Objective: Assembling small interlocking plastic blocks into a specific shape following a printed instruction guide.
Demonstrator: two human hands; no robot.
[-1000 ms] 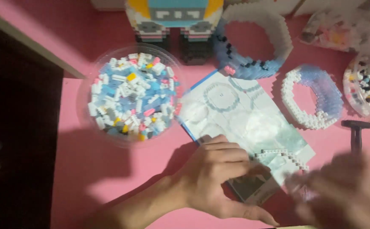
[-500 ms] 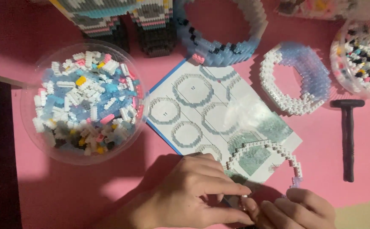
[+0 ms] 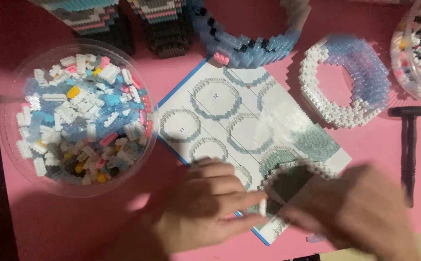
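Head view showed the left hand (image 3: 205, 203) and right hand (image 3: 355, 212) (blurred) both pinching a small white brick ring (image 3: 287, 176), fingers curled on its rim. It sat over the lower corner of the instruction sheet (image 3: 220, 106), beside the brick bowl (image 3: 12, 159).

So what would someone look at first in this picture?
Probably the big clear bowl of tiny white, blue and pink bricks on the left. Next, the left hand and right hand at the bottom, both on a small white brick ring over the instruction sheet.
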